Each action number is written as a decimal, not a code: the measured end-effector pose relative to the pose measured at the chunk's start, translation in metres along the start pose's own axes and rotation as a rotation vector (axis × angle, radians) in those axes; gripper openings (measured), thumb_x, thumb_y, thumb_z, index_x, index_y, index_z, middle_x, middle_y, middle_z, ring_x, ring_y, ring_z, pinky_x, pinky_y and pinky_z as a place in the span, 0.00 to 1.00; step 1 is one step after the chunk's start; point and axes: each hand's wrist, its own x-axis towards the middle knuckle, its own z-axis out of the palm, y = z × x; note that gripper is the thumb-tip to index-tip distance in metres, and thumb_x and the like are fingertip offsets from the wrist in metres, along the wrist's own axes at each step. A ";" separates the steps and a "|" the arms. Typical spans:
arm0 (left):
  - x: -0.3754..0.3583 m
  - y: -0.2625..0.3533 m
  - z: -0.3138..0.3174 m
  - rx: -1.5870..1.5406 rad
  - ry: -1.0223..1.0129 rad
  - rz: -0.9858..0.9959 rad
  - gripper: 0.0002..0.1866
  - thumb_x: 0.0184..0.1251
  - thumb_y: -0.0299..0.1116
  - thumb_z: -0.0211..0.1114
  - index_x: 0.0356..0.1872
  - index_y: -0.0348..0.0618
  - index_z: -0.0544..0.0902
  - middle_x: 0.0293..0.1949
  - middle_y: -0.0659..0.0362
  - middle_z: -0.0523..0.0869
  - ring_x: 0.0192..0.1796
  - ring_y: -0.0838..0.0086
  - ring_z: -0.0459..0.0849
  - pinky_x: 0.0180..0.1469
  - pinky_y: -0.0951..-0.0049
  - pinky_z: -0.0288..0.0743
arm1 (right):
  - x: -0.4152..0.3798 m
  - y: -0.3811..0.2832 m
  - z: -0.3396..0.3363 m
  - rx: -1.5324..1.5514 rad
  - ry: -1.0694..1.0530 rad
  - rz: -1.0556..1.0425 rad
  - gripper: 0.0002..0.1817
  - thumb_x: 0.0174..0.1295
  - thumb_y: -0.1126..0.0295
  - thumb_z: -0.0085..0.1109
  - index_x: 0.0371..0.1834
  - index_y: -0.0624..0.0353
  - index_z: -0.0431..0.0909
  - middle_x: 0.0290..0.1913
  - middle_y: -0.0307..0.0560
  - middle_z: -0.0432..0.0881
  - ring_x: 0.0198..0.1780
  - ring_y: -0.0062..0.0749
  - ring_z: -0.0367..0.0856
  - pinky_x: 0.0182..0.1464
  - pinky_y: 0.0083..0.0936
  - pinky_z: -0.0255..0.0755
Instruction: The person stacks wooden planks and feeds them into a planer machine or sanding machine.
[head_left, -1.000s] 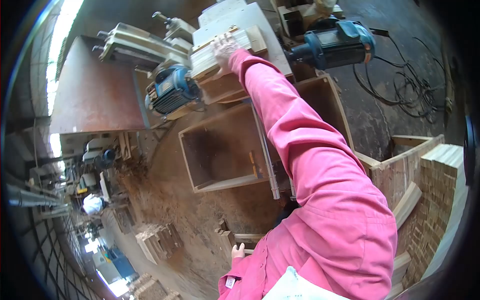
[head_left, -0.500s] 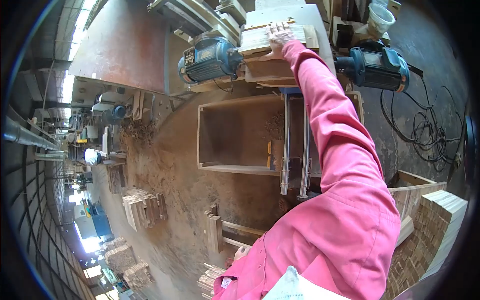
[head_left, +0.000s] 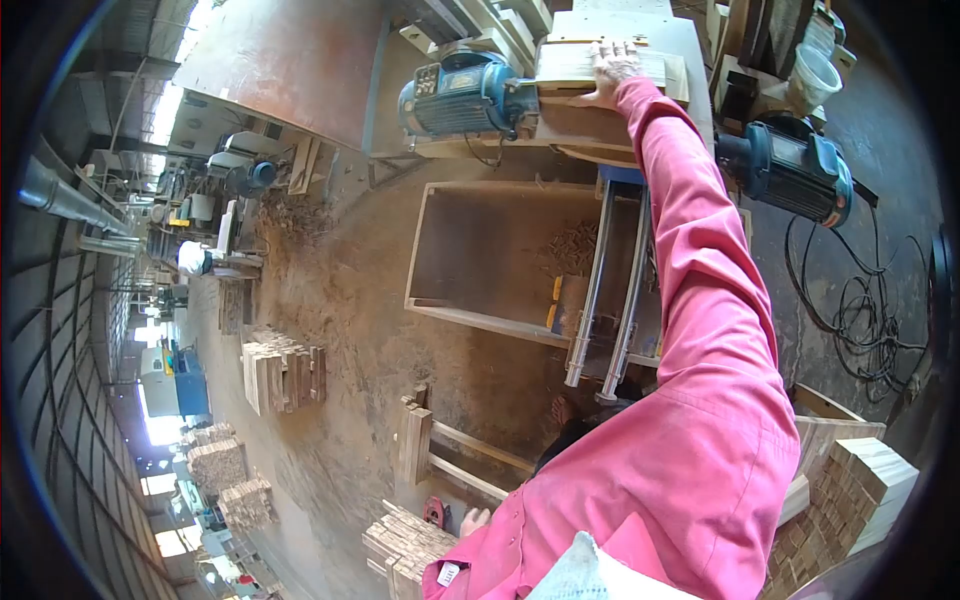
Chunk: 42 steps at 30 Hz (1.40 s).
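Note:
My right hand [head_left: 614, 72] lies over a row of pale wooden strips [head_left: 570, 64] on the machine table [head_left: 690, 50]. Its fingers reach across the top and the thumb is at the near edge, so the hand grips the strips. Blue motors flank the table, one on the left [head_left: 462, 98] and one on the right [head_left: 790, 170]. Low at the bottom, my left hand [head_left: 475, 520] shows only in part beside a stack of thin wooden sticks [head_left: 410, 540]. A small red object [head_left: 434, 511] is near it. Whether this hand holds anything is hidden.
Two metal rails [head_left: 600, 290] stick out from the machine toward me, above a wooden box [head_left: 425, 250]. A wooden frame [head_left: 415, 445] stands near my feet. Cables [head_left: 870, 320] coil on the right floor; stacked wood [head_left: 850, 500] fills the lower right.
The view has shifted, so the machine appears farther right. My right hand stays on the wooden strips. More of the stick stack by my left hand shows, and the red object has come into sight.

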 end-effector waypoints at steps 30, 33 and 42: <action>0.186 0.199 0.011 0.302 -0.430 0.567 0.43 0.72 0.54 0.72 0.79 0.35 0.71 0.72 0.39 0.80 0.73 0.54 0.81 0.74 0.60 0.75 | -0.247 -0.116 -0.088 0.106 -0.186 -0.125 0.72 0.40 0.25 0.77 0.81 0.68 0.64 0.74 0.67 0.73 0.77 0.59 0.69 0.81 0.50 0.58; 0.222 0.189 0.003 0.331 -0.480 0.636 0.43 0.73 0.53 0.71 0.79 0.34 0.70 0.73 0.40 0.79 0.75 0.54 0.80 0.75 0.60 0.73 | -0.266 -0.137 -0.095 0.115 -0.126 -0.098 0.57 0.43 0.35 0.80 0.71 0.67 0.75 0.67 0.66 0.78 0.71 0.61 0.76 0.73 0.50 0.70; 0.269 0.240 0.009 0.533 -0.869 0.848 0.41 0.73 0.50 0.74 0.77 0.31 0.72 0.74 0.38 0.78 0.77 0.53 0.76 0.78 0.59 0.70 | -0.430 -0.215 -0.145 0.524 0.378 0.298 0.59 0.44 0.38 0.80 0.74 0.70 0.70 0.62 0.66 0.77 0.63 0.62 0.78 0.67 0.50 0.72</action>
